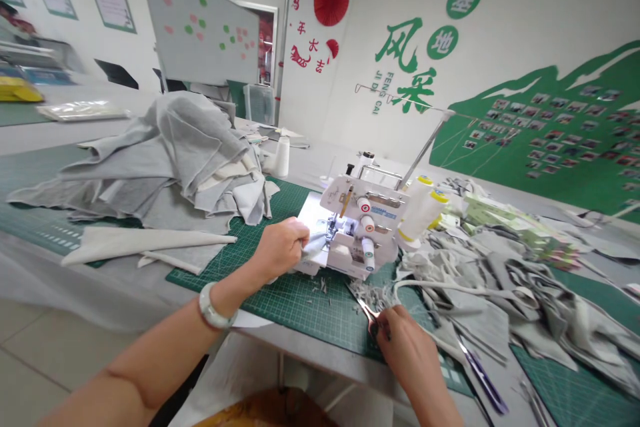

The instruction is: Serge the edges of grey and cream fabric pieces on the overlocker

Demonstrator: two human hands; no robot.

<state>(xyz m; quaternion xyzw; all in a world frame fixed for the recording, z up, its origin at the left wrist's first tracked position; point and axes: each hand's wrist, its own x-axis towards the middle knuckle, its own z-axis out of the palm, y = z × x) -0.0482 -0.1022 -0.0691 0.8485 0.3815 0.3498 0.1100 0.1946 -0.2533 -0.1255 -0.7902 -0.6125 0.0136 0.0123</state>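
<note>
A white overlock sewing machine (357,230) stands on a green cutting mat (300,293). My left hand (280,247), with a pale bangle on the wrist, is closed on a small piece of grey fabric (314,245) lying at the machine's needle area. Near the front edge of the mat my right hand (403,340) is closed on small metal snips (367,312), whose tips point toward a heap of fabric trimmings (373,293).
A big pile of grey fabric (170,160) fills the left of the table, with folded strips (145,240) in front. Thread cones (423,213) stand right of the machine. Cut grey pieces (525,300) and scissors (480,373) cover the right side. A whiteboard (200,30) stands behind.
</note>
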